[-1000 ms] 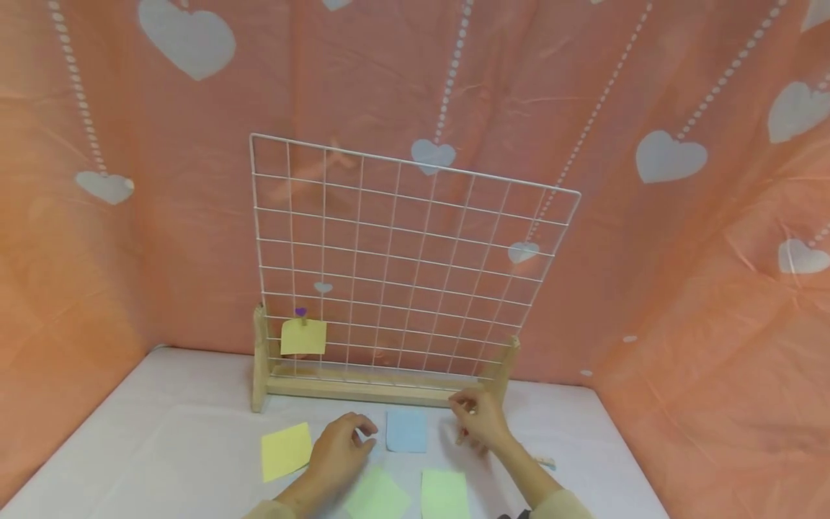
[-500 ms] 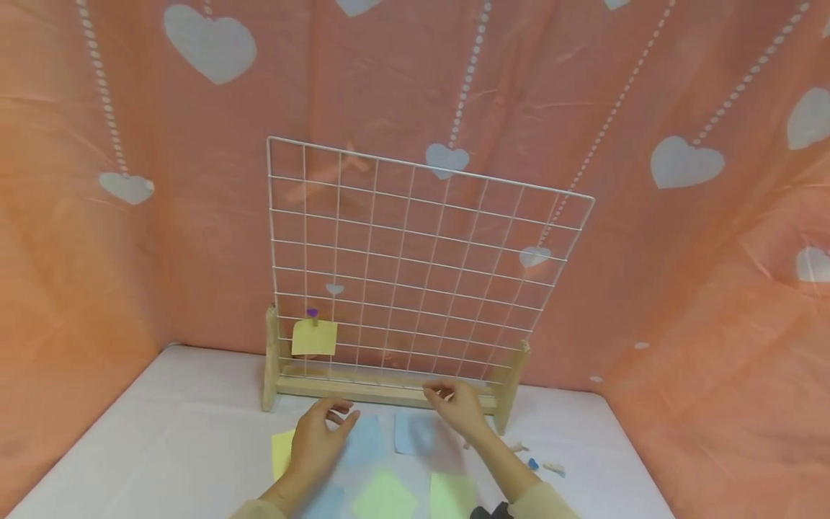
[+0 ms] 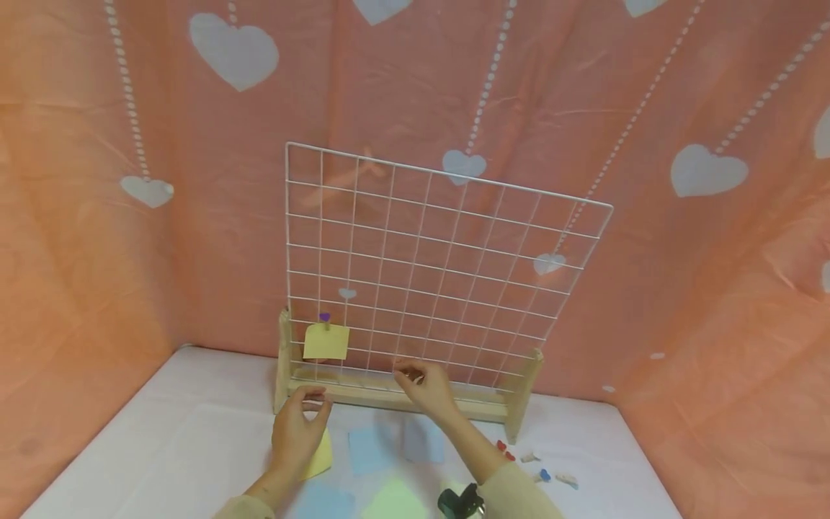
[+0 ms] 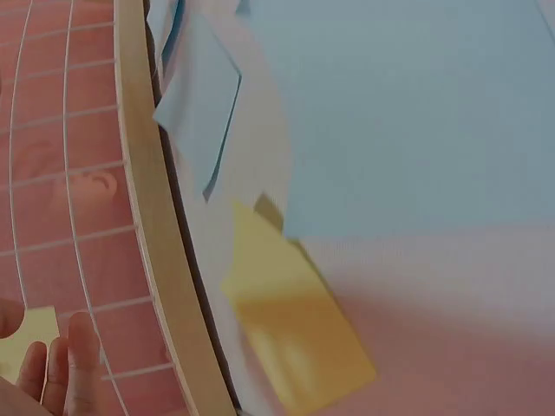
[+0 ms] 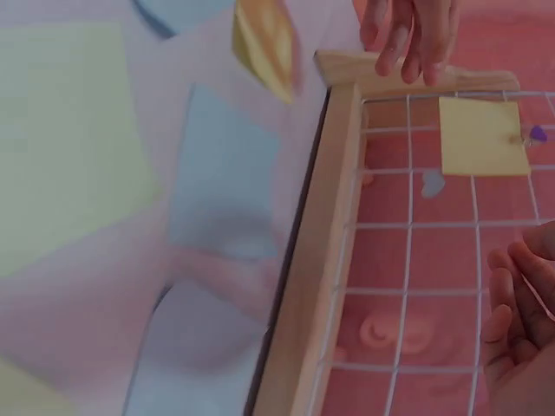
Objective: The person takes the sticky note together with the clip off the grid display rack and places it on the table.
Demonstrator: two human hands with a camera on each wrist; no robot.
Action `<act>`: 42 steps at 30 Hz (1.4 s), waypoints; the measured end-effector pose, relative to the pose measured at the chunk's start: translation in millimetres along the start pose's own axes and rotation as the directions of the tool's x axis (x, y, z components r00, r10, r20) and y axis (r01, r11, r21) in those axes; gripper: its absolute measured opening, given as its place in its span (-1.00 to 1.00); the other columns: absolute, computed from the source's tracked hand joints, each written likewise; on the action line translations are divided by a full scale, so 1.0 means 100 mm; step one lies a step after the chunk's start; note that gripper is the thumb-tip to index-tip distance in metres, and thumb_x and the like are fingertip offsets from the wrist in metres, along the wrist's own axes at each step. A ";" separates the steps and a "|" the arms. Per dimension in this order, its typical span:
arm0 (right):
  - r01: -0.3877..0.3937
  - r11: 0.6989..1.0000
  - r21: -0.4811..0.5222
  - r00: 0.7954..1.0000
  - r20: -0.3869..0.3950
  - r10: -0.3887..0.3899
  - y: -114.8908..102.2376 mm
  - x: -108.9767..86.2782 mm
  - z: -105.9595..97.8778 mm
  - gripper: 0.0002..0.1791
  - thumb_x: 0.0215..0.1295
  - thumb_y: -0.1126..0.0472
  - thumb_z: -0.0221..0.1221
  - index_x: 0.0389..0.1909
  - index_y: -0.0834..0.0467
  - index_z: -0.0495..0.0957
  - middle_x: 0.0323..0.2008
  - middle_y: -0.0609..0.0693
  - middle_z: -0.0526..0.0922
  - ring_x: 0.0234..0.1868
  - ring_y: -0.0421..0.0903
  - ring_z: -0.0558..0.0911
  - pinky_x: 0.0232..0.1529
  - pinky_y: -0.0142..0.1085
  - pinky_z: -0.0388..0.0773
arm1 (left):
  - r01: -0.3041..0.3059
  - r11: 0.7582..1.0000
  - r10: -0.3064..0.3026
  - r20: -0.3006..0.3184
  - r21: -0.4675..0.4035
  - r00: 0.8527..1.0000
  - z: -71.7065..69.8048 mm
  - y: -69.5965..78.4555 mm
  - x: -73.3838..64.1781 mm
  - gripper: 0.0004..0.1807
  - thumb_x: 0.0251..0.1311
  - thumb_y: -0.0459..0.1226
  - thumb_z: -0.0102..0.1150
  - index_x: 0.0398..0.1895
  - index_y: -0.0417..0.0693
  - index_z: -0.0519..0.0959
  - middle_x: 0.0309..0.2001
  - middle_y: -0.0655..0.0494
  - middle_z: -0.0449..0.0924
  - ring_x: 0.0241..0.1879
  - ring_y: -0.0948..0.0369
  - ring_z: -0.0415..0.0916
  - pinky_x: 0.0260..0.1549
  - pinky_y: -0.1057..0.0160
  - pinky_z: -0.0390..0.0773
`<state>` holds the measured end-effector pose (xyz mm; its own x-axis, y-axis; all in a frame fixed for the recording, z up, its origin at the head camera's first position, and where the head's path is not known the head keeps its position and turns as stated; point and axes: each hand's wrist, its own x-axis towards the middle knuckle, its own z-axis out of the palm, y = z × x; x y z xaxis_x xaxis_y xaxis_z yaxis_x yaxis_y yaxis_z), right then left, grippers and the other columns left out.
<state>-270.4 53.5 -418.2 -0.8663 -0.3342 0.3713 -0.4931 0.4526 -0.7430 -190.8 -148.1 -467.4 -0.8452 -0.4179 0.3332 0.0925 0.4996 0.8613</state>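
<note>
A yellow sticky note (image 3: 326, 342) hangs at the lower left of the white wire grid (image 3: 421, 259), under a clip with a purple heart (image 3: 325, 317). My left hand (image 3: 297, 431) hovers below that note, over the table. In the left wrist view its fingers (image 4: 82, 347) are gently bent, thumb apart, with nothing between them. My right hand (image 3: 428, 389) is raised before the bottom of the grid. Its fingers (image 5: 503, 321) are curled and the thumb meets their tips in the right wrist view; whether something small is pinched there is hidden.
On the table lie a yellow note (image 3: 319, 458), blue notes (image 3: 369, 450) and green notes (image 3: 395, 501). Small clips with red hearts (image 3: 502, 446) and a blue heart (image 3: 543, 476) lie at right. A wooden stand (image 3: 519, 396) holds the grid before a heart-patterned curtain (image 3: 674, 288).
My right hand has moved left and up from beside the clips to the grid's lower middle. My left hand has shifted left and up, toward the hanging note. The head view has turned slightly.
</note>
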 end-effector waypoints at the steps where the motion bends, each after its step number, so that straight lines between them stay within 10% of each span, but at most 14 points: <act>1: 0.003 1.000 0.003 1.000 0.001 -0.003 -0.03 0.02 0.02 -0.81 0.22 0.25 0.23 -0.25 0.31 0.67 -0.35 0.11 0.72 -0.44 -0.30 0.54 -0.46 -0.52 0.46 | 0.002 1.000 -0.002 -0.006 0.005 1.000 -0.02 -0.01 0.02 -0.79 0.15 -0.33 0.25 -0.14 -0.17 0.58 -0.23 -0.03 0.67 -0.30 0.06 0.64 -0.45 0.28 0.44; 8: 0.022 0.999 0.035 1.000 0.015 -0.022 -0.20 0.20 0.13 -0.81 0.24 0.24 0.22 -0.25 0.28 0.68 -0.39 0.08 0.70 -0.45 -0.27 0.51 -0.41 -0.48 0.47 | 0.023 1.000 -0.022 -0.080 0.014 0.997 -0.08 -0.01 0.18 -0.78 0.15 -0.32 0.24 -0.14 -0.19 0.57 -0.26 -0.03 0.67 -0.31 0.03 0.62 -0.37 0.20 0.42; 30: -0.023 0.979 0.203 1.000 0.008 0.022 -0.57 0.60 0.49 -0.77 0.16 0.34 0.24 -0.15 0.29 0.67 -0.35 0.17 0.71 -0.55 -0.33 0.47 -0.60 -0.54 0.38 | 0.066 0.998 -0.066 -0.033 -0.014 0.997 -0.18 0.07 0.53 -0.55 0.22 -0.31 0.19 0.17 -0.21 0.40 0.12 -0.21 0.51 0.04 -0.14 0.53 -0.06 -0.11 0.44; 37: -0.013 0.972 0.233 1.000 -0.011 0.016 -0.60 0.65 0.59 -0.74 0.19 0.35 0.23 -0.08 0.27 0.65 -0.30 0.23 0.71 -0.58 0.04 0.64 -0.67 -0.49 0.44 | 0.072 0.997 -0.072 -0.008 -0.005 0.997 -0.16 0.07 0.57 -0.52 0.22 -0.30 0.19 0.19 -0.24 0.39 0.13 -0.25 0.50 0.07 -0.16 0.52 -0.07 -0.14 0.47; 42: 0.063 0.982 0.180 0.998 -0.023 -0.059 -0.64 0.68 0.68 -0.68 0.22 0.36 0.20 0.02 0.25 0.60 -0.40 0.24 0.70 -0.81 -0.27 0.44 -0.80 -0.55 0.25 | 0.080 0.997 -0.080 0.025 0.010 0.996 -0.15 0.03 0.62 -0.50 0.25 -0.29 0.15 0.23 -0.26 0.36 0.15 -0.28 0.48 0.09 -0.18 0.50 -0.05 -0.15 0.49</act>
<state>-292.5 -54.7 -383.0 -0.8371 -0.3412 0.4275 -0.5238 0.2747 -0.8063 -234.7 -183.5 -438.5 -0.8626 -0.4378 0.2535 0.0192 0.4724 0.8812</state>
